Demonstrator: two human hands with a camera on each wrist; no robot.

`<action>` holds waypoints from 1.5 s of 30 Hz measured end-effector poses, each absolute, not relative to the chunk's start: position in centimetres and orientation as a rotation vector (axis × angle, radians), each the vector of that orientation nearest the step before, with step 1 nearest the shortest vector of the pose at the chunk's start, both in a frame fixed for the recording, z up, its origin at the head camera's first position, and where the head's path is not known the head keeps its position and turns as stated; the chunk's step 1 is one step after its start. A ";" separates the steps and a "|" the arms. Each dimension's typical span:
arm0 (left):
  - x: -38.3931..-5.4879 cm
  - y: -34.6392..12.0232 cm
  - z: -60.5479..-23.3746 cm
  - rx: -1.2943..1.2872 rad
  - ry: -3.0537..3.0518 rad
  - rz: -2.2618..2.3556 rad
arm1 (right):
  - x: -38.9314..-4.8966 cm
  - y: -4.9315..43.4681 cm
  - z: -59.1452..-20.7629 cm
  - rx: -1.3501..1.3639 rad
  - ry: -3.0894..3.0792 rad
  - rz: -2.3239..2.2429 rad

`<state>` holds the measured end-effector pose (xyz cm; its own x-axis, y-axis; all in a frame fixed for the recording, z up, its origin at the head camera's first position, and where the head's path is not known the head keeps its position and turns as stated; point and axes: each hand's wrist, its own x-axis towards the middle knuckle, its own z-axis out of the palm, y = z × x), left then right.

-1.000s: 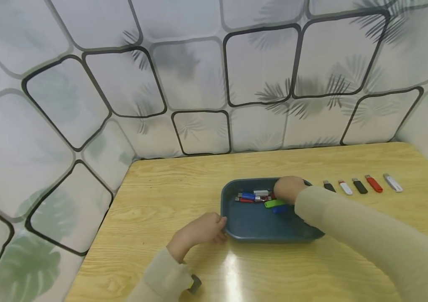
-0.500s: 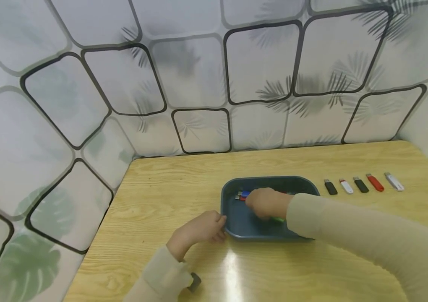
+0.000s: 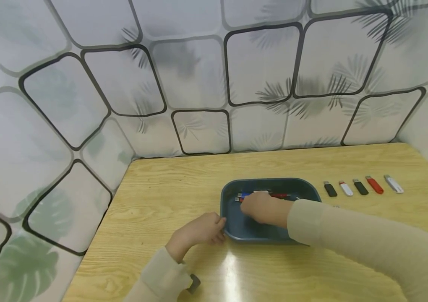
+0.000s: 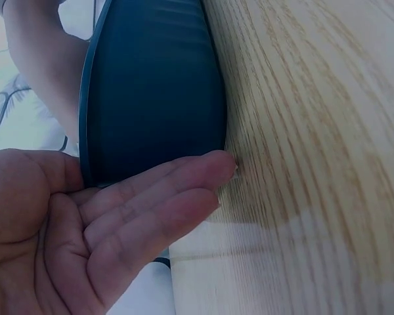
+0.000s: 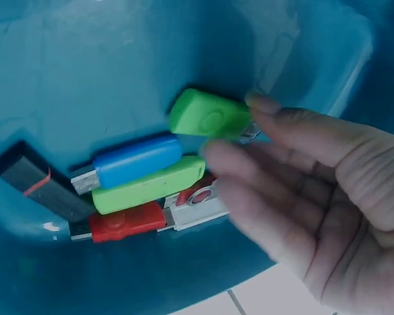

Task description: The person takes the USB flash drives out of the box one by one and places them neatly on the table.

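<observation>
A dark blue plastic tray [image 3: 235, 226] stands on the table with several USB sticks inside. My left hand [image 3: 204, 230] holds its near left corner, thumb at the rim and fingers along the outer wall. Inside the tray is my right hand [image 3: 261, 207], thumb and fingertips apart at the metal end of a green USB stick [image 5: 209, 115]. Beside the fingers lie a blue USB stick [image 5: 138, 162], another green USB stick [image 5: 149, 188], a red one [image 5: 127, 222], a white and red one [image 5: 196, 209] and a black stick with a red line [image 5: 44, 180].
Right of the tray, a slanted row on the wooden table [image 3: 172, 184] has a black USB stick [image 3: 330, 189], a white one [image 3: 345, 188], another black one [image 3: 360, 186], a red one [image 3: 374, 184] and a silver-white one [image 3: 393, 184]. A patterned wall backs the table.
My right hand has moved left inside the tray, from its right end toward the middle-left. The black stick at the row's left end now shows fully. My left hand stays at the corner.
</observation>
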<state>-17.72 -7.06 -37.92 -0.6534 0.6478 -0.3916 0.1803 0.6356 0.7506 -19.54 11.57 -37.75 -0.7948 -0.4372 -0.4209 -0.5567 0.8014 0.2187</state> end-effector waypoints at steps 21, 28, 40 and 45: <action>-17.4 -7.2 -37.9 0.666 2.199 0.928 | -19.9 11.9 -37.3 -0.591 2.559 0.407; -17.6 -7.0 -38.1 0.659 2.190 0.929 | -20.4 12.9 -35.5 -0.550 2.529 0.289; -17.7 -6.9 -38.0 0.663 2.201 0.899 | -19.9 14.0 -33.1 -0.423 2.557 -0.020; -17.6 -6.9 -38.1 0.648 2.215 0.882 | -19.6 14.4 -31.6 -0.408 2.567 -0.044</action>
<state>-17.60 -6.90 -38.07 -0.6605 0.6412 -0.3907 0.1971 0.6501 0.7338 -19.64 14.41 -31.62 -0.8106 -0.2968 -0.5048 -0.2793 0.9536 -0.1121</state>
